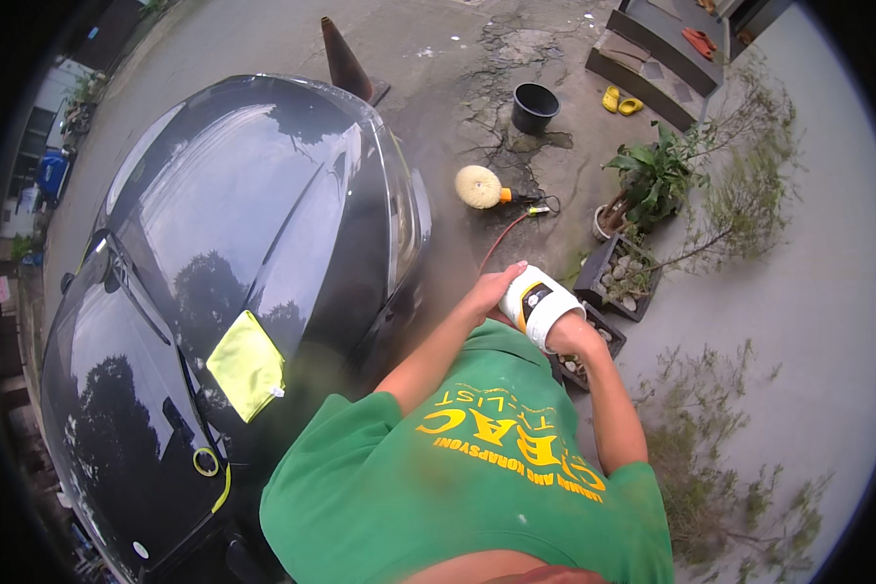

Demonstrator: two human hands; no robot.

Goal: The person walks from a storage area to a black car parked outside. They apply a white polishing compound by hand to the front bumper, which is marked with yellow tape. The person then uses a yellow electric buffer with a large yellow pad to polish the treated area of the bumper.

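Note:
A white plastic tub (552, 310) with a black and yellow label is held tilted in front of my green shirt. My left hand (497, 289) is closed around its base end. My right hand (572, 334) reaches into the open mouth, so its fingers are hidden inside. To my left is a dark, glossy car (234, 195). A folded yellow-green microfiber cloth (246, 368) lies on its hood near the windshield. On the ground beyond the tub rests a polisher (516, 196) with a round, cream fluffy pad (478, 187) and an orange cord (501, 237).
A black bucket (535, 109) stands on the cracked, damp pavement ahead. Past the car's front is a traffic cone (346, 63). Yellow clogs (621, 101) sit by the steps (642, 73) at far right. A stone-filled planter (621, 275) and leafy plant (652, 170) line the right wall.

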